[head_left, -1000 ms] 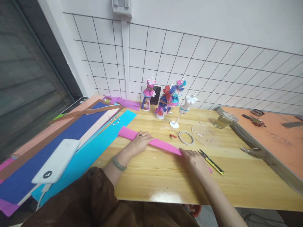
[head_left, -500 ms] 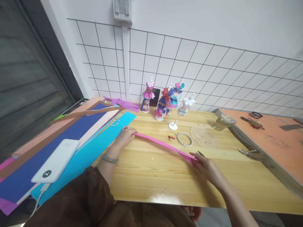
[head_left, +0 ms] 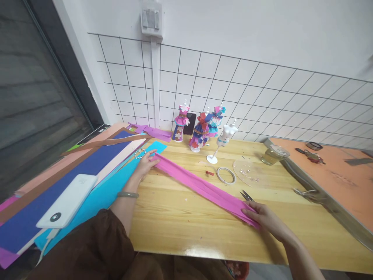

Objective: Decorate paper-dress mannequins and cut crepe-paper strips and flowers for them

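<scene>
A long pink strip of crepe paper stretches between my two hands, its broad face turned up toward me. At its far left end, my left hand pinches the strip over the blue sheet. The near right end is gripped by my right hand, thumb on top. Dark scissors lie just beyond my right fingers, their handles hidden. A roll of tape and a small red scrap rest behind the strip. Past them stands a bare white mini mannequin.
Several mini mannequins in paper dresses stand near the wall, a phone behind them. Coloured sheets and a white power bank cover the left side. A lidded cup and an orange-surfaced tray are to the right.
The pink strip, seen nearly edge-on before, now shows its wide face. My left hand has shifted left and my right hand right and nearer, uncovering more of the scissors.
</scene>
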{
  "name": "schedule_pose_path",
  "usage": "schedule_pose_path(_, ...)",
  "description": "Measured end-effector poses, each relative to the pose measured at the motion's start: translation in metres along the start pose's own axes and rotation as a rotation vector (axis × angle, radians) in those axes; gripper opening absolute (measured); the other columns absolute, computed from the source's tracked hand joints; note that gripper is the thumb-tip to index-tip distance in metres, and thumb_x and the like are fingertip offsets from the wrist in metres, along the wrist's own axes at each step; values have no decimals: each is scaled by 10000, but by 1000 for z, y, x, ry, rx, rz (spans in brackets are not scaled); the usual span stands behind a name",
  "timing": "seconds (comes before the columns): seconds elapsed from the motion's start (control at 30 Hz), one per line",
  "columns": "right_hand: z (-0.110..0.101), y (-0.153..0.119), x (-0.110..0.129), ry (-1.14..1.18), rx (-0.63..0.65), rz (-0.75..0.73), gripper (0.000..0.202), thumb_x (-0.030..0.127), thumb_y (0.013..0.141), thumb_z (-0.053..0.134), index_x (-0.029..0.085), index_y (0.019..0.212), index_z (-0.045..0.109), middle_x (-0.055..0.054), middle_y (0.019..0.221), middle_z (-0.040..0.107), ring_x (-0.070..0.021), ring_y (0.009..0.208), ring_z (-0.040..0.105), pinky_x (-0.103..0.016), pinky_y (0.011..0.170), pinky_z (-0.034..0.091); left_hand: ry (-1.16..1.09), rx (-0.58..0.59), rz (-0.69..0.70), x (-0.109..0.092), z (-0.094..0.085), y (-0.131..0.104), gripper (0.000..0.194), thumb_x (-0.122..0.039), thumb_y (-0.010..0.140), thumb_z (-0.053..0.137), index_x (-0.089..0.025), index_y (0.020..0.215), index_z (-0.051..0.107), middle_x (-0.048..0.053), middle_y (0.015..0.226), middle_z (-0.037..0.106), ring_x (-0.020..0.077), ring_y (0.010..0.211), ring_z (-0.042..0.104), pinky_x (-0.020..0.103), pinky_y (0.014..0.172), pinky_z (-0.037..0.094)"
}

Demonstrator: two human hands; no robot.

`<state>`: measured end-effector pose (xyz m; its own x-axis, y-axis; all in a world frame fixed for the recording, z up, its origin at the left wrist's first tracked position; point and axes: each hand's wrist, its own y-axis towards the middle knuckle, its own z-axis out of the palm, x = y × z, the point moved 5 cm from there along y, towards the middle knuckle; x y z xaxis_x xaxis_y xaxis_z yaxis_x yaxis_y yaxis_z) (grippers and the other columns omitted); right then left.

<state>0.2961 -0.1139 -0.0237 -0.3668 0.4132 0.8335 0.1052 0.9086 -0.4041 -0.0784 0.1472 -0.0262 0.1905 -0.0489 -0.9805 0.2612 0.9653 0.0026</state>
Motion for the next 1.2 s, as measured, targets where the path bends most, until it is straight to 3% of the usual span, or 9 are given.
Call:
schedule_pose_path(0.17, 1, 1, -9, -12, -4, 69, 481, 519, 662, 622, 167, 989, 606, -8, 645, 618, -149, 563, 532, -245, 516, 399, 22, -62, -11, 6, -7, 6, 726, -262, 585, 731, -202, 1242, 429, 12, 764, 619, 104, 549, 580, 199, 441, 471)
schedule_pose_path(0.33, 5, 1, -11, -23, 28, 70, 402, 505, 700, 596, 158, 904, 598, -2, 579, 589, -104, 473, 453, -223, 457, 336, 39, -102, 8, 11, -12, 13, 709, -246, 586, 734, -178, 1228, 441, 25, 762, 616, 88, 484, 552, 189, 393, 442)
schedule_pose_path(0.67, 25, 2, 6, 77, 105, 20, 374, 533, 701, 595, 165, 669, 536, 36, 502, 506, -61, 424, 351, -200, 425, 270, -21, -294, 68, 12, -31, 19, 663, -258, 538, 764, -160, 1143, 512, 13, 733, 592, 72, 491, 534, 171, 405, 421)
schedule_pose_path(0.93, 41, 5, 14, 177, 168, 18, 370, 514, 700, 617, 145, 681, 591, 14, 527, 564, -57, 423, 414, -185, 404, 266, -112, -377, 88, 7, -38, 18, 645, -290, 521, 764, -136, 1101, 527, -13, 654, 568, 49, 411, 470, 169, 374, 374)
schedule_pose_path(1.2, 44, 5, 16, 229, 129, 36, 364, 487, 657, 669, 135, 722, 603, 12, 526, 566, -58, 416, 447, -168, 370, 295, -90, -430, 101, 7, -46, 19, 585, -339, 529, 746, -151, 1046, 547, -57, 584, 511, 24, 353, 385, 154, 332, 274)
